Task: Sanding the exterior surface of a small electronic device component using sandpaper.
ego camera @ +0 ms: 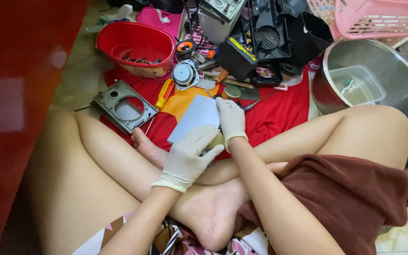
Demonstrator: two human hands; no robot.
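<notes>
While I look down from the head camera, I see both gloved hands meeting over a pale flat panel (pixel 195 117) that tilts above the red cloth (pixel 279 113) spread on the floor. My left hand (pixel 191 156) curls around the panel's lower edge, its grip pressed together on it, the fingers wrapped under so that I cannot see their tips. My right hand (pixel 231 120) lies against the panel's right side, fingers extended along it and pressed to it; whether it also pinches something small behind the panel I cannot tell. Crossed bare legs frame the hands on both sides.

Just beyond the panel sits an orange sheet (pixel 181 105), partly hidden under it. A yellow-and-red screwdriver (pixel 164 94) lies beside that sheet, near a grey square frame with a round hole (pixel 124 106). A round speaker driver (pixel 184 74) rests further up the cloth, close to a red plastic basin (pixel 136 47) that holds small dark parts. A black plastic housing (pixel 270 40) with a grille stands behind everything, well apart from the hands. To the right stands a steel pot (pixel 393 75) with a clear plastic tub (pixel 357 85) inside it, and a pink basket (pixel 378 16) behind that.
</notes>
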